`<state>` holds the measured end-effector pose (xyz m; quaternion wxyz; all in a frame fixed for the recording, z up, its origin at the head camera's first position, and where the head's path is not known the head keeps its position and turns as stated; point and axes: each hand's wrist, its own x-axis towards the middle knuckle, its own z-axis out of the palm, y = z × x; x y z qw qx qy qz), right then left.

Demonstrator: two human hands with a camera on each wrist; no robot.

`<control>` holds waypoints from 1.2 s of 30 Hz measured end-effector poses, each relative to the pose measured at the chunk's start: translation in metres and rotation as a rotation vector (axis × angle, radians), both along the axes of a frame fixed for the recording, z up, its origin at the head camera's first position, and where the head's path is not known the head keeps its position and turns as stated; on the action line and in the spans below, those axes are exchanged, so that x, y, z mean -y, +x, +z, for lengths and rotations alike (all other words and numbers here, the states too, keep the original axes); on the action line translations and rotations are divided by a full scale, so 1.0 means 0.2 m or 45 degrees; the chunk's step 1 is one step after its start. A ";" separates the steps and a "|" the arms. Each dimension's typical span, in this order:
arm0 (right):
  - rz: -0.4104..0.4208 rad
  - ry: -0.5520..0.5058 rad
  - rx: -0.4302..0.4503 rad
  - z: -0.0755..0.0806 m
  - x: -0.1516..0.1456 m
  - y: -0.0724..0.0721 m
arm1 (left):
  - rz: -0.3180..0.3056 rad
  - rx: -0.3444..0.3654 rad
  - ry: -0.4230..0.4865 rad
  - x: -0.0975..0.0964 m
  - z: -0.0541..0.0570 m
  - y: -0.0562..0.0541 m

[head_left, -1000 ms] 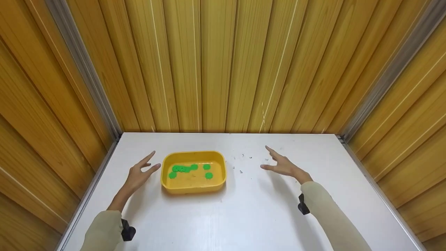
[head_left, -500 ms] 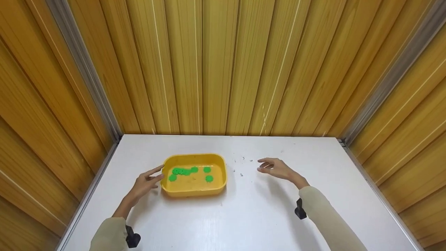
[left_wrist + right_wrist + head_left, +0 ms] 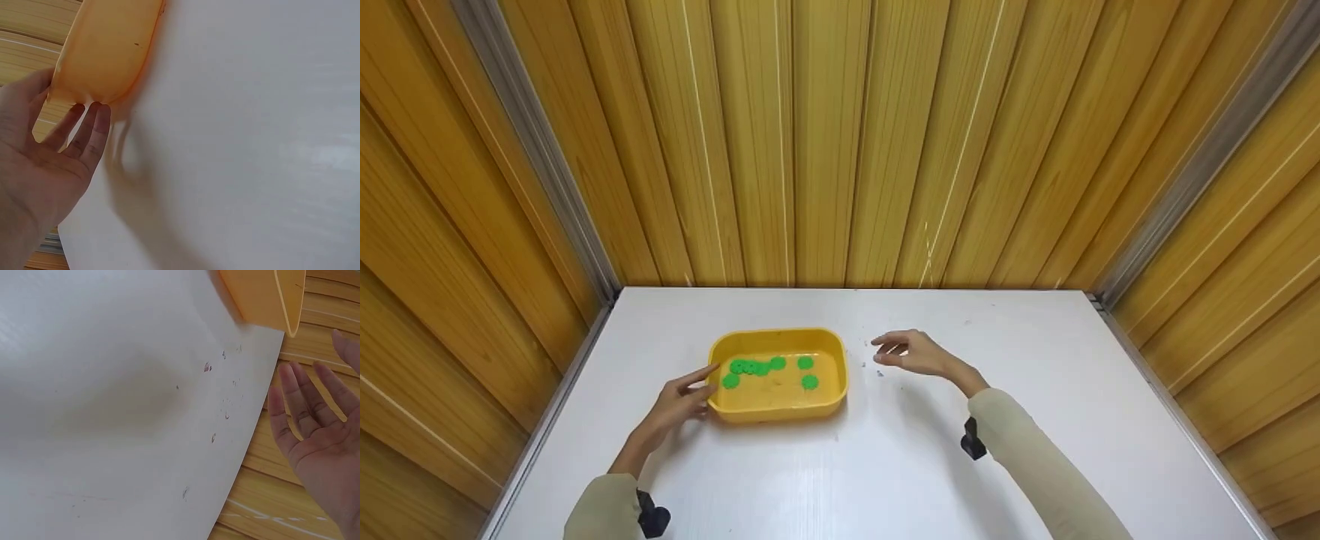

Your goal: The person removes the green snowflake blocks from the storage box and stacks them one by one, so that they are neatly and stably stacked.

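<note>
A yellow plastic basin [image 3: 776, 413] stands on the table, left of its middle. Inside lie several small green scalloped discs [image 3: 810, 382]; a few at the left overlap in a row. My left hand [image 3: 675, 409] grips the basin's left end. The left wrist view shows its fingers [image 3: 101, 115] against the outer wall, with the thumb side at the rim. To the right of the basin, my right hand [image 3: 922, 354] hangs above the table and holds nothing. In the right wrist view its fingers [image 3: 304, 396] are slightly bent and apart from the basin.
The white table [image 3: 825, 480] has small dark marks [image 3: 879, 373] between the basin and my right hand. Wood-patterned panels [image 3: 825, 150] close off the back and both sides, with grey metal posts [image 3: 562, 165] at the corners.
My left hand has moved right to the basin and taken hold of its left end. My right hand has moved left toward the basin, its fingers drawing closer together.
</note>
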<state>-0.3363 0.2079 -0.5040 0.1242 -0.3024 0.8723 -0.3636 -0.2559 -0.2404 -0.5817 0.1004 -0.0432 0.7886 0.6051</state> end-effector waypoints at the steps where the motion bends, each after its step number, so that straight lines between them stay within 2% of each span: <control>1: 0.011 -0.002 -0.002 0.00 0.02 0.00 | 0.001 -0.005 0.000 0.00 0.00 0.00; 8: 0.051 -0.001 0.025 0.02 0.15 -0.01 | -0.001 -0.005 0.020 0.00 -0.02 0.01; 12: 0.084 0.016 0.046 0.05 0.24 -0.03 | 0.007 0.000 0.036 0.01 -0.03 0.02; 21: 0.107 0.118 0.129 0.10 0.45 -0.07 | -0.004 0.026 0.060 0.02 -0.03 0.02; 28: 0.079 0.154 0.202 0.05 0.56 -0.09 | -0.022 0.026 0.066 0.04 -0.04 0.05; 36: 0.080 0.175 0.231 -0.07 0.67 -0.08 | -0.006 0.020 0.087 0.04 -0.05 0.08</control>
